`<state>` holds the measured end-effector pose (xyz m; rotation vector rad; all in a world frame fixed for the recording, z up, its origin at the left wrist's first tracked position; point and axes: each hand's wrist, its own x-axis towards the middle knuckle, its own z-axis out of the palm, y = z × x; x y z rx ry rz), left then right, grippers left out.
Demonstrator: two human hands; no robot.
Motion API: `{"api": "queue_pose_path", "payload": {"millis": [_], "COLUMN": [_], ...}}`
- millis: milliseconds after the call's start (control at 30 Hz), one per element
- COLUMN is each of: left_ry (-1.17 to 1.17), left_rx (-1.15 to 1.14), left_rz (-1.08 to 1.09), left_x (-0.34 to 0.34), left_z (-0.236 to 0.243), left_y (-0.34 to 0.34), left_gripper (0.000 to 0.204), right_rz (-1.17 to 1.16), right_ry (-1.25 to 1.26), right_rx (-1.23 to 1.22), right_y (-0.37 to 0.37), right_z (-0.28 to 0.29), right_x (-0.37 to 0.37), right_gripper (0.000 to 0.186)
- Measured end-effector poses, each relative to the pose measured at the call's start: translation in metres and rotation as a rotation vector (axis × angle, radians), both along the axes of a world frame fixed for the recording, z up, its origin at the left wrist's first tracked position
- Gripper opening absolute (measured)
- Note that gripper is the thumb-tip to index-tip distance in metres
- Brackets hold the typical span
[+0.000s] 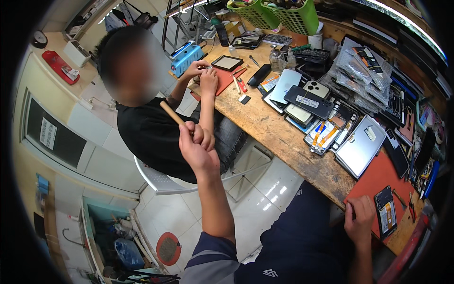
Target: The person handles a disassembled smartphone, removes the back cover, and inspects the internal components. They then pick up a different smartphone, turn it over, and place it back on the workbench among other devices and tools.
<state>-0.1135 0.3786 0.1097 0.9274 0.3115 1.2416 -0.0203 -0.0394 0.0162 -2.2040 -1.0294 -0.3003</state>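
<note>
In my raised left hand is a light brown wooden stick. The fingers wrap round its lower end, and the rest points up and left in front of the co-worker. My right hand rests at the bench's near edge on a red mat. Its fingers are curled in loosely, and nothing shows in them. Just right of this hand lies an opened phone with its battery and inner parts bare. Thin hand tools lie beyond the phone.
A co-worker sits at my left, both hands over another red mat. The wooden bench carries phones, a silver tablet shell and bagged parts. Green baskets stand at the back. A round stool is below left.
</note>
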Motion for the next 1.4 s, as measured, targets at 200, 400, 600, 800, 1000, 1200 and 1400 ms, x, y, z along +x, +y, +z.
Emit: {"api": "queue_pose_path", "payload": {"millis": [200, 400, 600, 800, 1000, 1200, 1400], "left_ry": [0.157, 0.304, 0.457, 0.953, 2.030, 1.819, 2.010], "left_rx": [0.346, 0.107, -0.065, -0.154, 0.329, 0.075, 0.136], "left_rz": [0.019, -0.124, -0.145, -0.139, -0.816, -0.956, -0.742], "left_x": [0.008, 0.020, 0.016, -0.002, -0.123, -0.209, -0.170], "left_z": [-0.022, -0.104, -0.186, -0.356, -0.537, -0.583, -0.546], "left_y": [-0.042, -0.040, -0.061, -0.080, -0.123, -0.172, -0.152], "left_gripper": [0.035, 0.036, 0.035, 0.045, 0.065, 0.077, 0.063], "right_rz": [-0.037, -0.064, -0.070, -0.068, -0.070, -0.079, -0.067], "right_ry": [-0.016, -0.032, -0.030, -0.026, -0.018, -0.024, -0.041], "right_rx": [-0.036, -0.070, -0.081, -0.086, -0.067, -0.093, -0.109], "right_y": [0.001, 0.009, 0.008, 0.012, 0.009, 0.005, 0.011], "right_z": [-0.003, 0.001, -0.002, 0.000, 0.000, -0.001, -0.001], "right_x": [0.000, 0.001, 0.004, 0.002, 0.004, 0.004, 0.005], "right_gripper": [0.011, 0.010, 0.010, 0.010, 0.011, 0.013, 0.014]}}
